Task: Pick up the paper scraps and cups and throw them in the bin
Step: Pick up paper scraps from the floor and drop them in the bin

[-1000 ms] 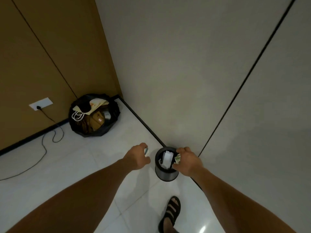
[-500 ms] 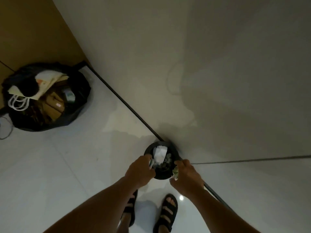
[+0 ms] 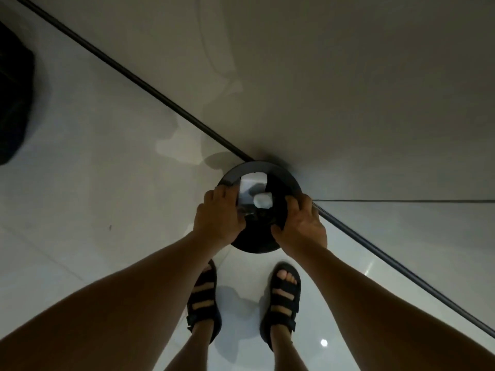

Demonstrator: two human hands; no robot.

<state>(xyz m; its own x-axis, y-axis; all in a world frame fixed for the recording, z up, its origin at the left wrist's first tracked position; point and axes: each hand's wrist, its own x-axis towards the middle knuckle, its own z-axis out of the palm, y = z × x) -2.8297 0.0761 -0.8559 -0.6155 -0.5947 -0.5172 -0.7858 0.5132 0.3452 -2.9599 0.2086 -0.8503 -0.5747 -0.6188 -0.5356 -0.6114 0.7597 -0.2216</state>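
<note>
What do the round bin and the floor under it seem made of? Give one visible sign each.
The bin: dark, smooth, dull sheen on the rim; plastic or painted metal, cannot tell. The floor: glossy pale tile; it mirrors lights and shows a joint line.

Glossy white tile floor [image 3: 80, 210], grey wall [image 3: 334, 76] w/ black baseboard strip [image 3: 134, 79], light glint [image 3: 324, 343] (lower right)

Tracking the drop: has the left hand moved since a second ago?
Yes: the left hand went from beside the bin to over its left rim.
</note>
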